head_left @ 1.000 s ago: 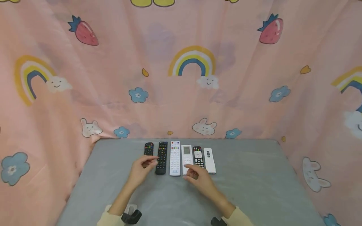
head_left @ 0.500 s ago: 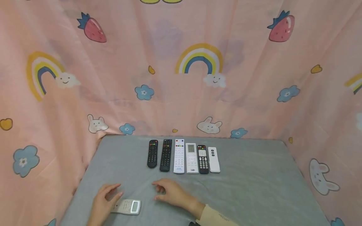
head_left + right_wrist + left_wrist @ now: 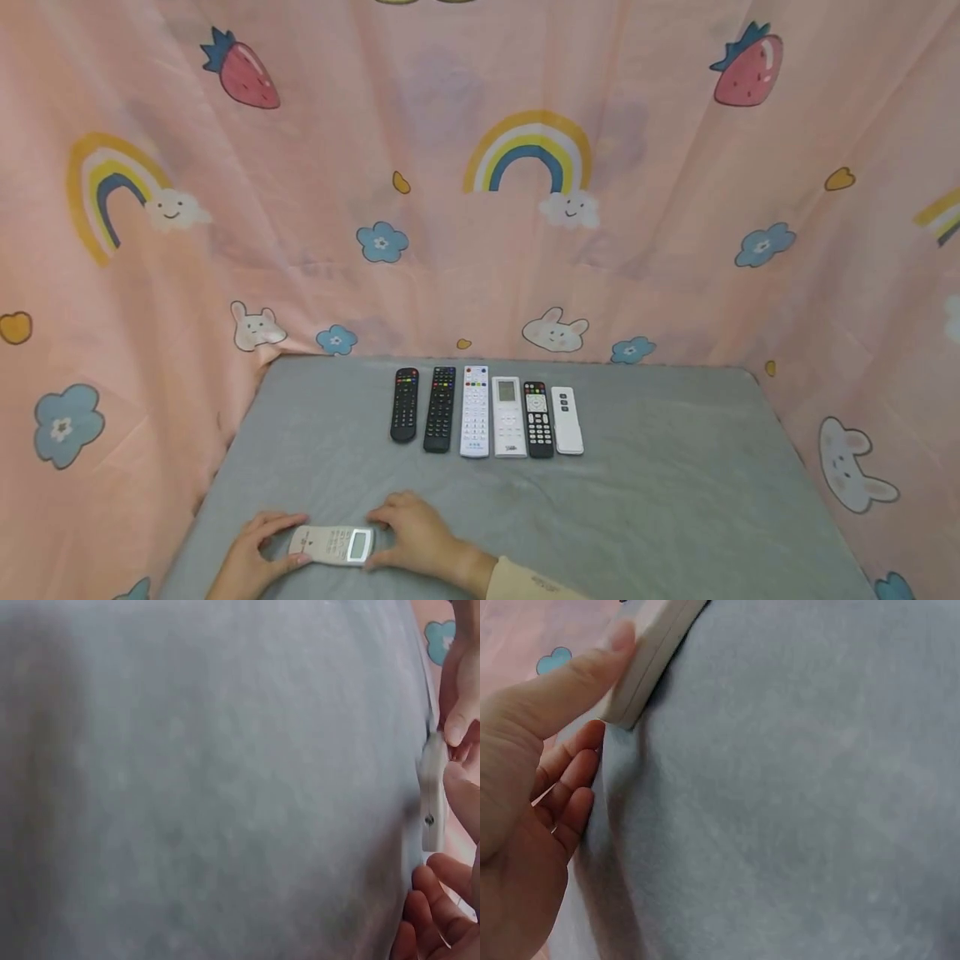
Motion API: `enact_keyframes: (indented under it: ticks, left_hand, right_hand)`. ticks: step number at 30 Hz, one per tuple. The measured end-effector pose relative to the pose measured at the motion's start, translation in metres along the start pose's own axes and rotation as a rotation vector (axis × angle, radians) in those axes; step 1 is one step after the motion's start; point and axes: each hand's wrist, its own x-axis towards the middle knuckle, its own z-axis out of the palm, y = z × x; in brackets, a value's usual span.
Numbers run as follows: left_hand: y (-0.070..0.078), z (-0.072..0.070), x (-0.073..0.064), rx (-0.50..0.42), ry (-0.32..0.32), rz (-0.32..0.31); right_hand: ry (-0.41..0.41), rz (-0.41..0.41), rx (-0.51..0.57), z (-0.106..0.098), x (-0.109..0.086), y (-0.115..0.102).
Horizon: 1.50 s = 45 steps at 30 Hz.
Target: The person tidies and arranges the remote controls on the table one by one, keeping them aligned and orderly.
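Observation:
A light beige remote control with a lit screen (image 3: 326, 546) lies sideways near the front left of the table, screen end to the right. My left hand (image 3: 255, 554) pinches its left end between thumb and fingers; the left wrist view shows the thumb against the side of the remote (image 3: 656, 664). At the screen end, my right hand (image 3: 420, 537) holds the corners with thumb and index finger. Only the edge of the remote (image 3: 433, 802) shows in the right wrist view, between both hands.
Farther back stands a row of remotes: two black ones (image 3: 404, 405) (image 3: 439, 410), a long white one (image 3: 475, 412), a white one with a screen (image 3: 509, 417), a black-and-white one (image 3: 538, 420) and a small white one (image 3: 567, 421). A pink curtain (image 3: 660, 275) hangs behind the grey table (image 3: 660, 500).
Both hands have come from the remote row down to the front left. The beige remote has come into view, and the right hand has moved left to its screen end.

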Motion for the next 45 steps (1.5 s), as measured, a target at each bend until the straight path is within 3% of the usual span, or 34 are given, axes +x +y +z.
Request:
enact_keyframes:
  ticks: [4,10,15,19,24,29,33,39,45]
  left_hand:
    - [-0.004,-0.001,0.000,0.034,-0.005,0.023]
    - [-0.009,-0.003,0.001,0.099,-0.032,0.081]
    - [-0.005,-0.005,0.001,0.076,-0.081,0.043]
    - [0.006,-0.004,0.000,0.022,-0.083,0.020]
    - [0.034,0.006,0.001,-0.077,-0.071,0.005]
    - [0.072,0.029,0.011,-0.140,-0.041,0.028]
    - [0.102,0.058,0.022,-0.197,-0.008,0.113]
    - [0.139,0.098,0.037,-0.262,-0.010,0.297]
    - [0.172,0.124,0.048,-0.341,-0.074,0.407]
  right_hand:
    - [0.015,-0.004,-0.063,0.008,0.000,-0.003]
    - [0.024,0.025,-0.071,0.010,-0.002,-0.009]
    - [0.054,0.031,-0.039,0.007,-0.004,-0.010]
    - [0.091,0.032,0.047,-0.002,-0.012,-0.007]
    - [0.090,0.126,0.204,-0.022,-0.028,0.005]
    - [0.115,0.200,0.423,-0.048,-0.050,0.030]
    - [0.120,0.269,0.574,-0.073,-0.068,0.059]
    - [0.107,0.348,0.602,-0.108,-0.098,0.100]
    - [0.153,0.434,0.581,-0.139,-0.125,0.127]
